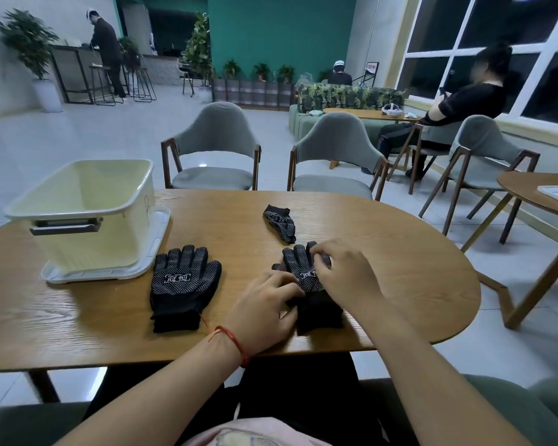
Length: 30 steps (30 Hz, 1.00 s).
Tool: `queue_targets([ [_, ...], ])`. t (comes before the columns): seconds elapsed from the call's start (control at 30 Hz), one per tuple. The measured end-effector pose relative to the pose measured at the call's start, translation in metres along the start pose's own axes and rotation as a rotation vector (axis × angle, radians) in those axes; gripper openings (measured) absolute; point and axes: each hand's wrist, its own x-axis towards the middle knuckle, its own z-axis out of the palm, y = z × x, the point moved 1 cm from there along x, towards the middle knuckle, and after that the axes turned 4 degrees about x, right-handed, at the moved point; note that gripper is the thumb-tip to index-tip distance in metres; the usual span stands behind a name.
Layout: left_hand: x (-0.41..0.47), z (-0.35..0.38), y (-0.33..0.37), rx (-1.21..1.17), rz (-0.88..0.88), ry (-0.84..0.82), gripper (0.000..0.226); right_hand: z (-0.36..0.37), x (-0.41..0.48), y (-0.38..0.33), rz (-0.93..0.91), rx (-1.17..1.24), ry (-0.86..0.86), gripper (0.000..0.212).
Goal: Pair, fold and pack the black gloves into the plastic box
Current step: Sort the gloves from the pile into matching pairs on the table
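I have both hands on the stacked gloves, which lie straight ahead of me near the front edge of the table. Their long axis runs 12 to 6 o'clock, fingers pointing away and cuffs towards me. My right hand curls over the glove fingers at the 12 o'clock end, fingertips nipping the fabric. My left hand holds the wrist part from the 9 o'clock side, fingers bent onto it. I judge the fold will run along that same axis, far end drawn back towards the cuff, so the right hand leads. The plastic box stands open at about 10 o'clock from my hands, seated on its lid. The left hand is the nearer one for packing. A flat pair waits at 9 o'clock, fingers also away from me, and a folded bundle sits at 12 o'clock beyond my hands — neither is in the box yet. Each dotted glove back carries two white Chinese characters in a frame — I cannot read them with confidence.
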Motion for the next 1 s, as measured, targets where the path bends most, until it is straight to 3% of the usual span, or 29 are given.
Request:
queue_targets([
  [0.17, 0.0, -0.001, -0.001, -0.027, -0.018, -0.014, 0.021, 0.025, 0.041, 0.023, 0.237, -0.039, -0.156, 0.045],
  [0.3, 0.001, -0.002, 0.001, -0.044, -0.031, -0.013, 0.021, 0.034, 0.04, 0.032, 0.37, 0.304, 0.007, 0.032],
  [0.43, 0.001, -0.004, 0.002, -0.052, -0.038, -0.027, 0.022, 0.041, 0.033, 0.039, 0.424, 0.463, 0.111, 0.021],
  [0.6, 0.001, -0.006, 0.005, -0.063, -0.045, -0.036, 0.02, 0.036, 0.029, 0.032, 0.362, 0.476, 0.134, 0.035],
  [0.7, 0.001, -0.005, 0.005, -0.063, -0.054, -0.036, 0.02, 0.032, 0.026, 0.029, 0.169, 0.341, 0.097, 0.029],
  [0.8, 0.0, -0.004, 0.004, -0.083, -0.061, -0.049, 0.022, 0.026, 0.027, 0.015, -0.078, 0.197, -0.058, 0.021],
  [0.9, 0.002, -0.004, 0.003, -0.09, -0.065, -0.08, 0.028, 0.029, 0.029, -0.005, -0.117, 0.017, -0.32, 0.037],
  [1.0, 0.001, -0.006, 0.005, -0.12, -0.08, -0.071, 0.027, 0.04, 0.021, -0.011, -0.078, -0.175, -0.444, 0.047],
])
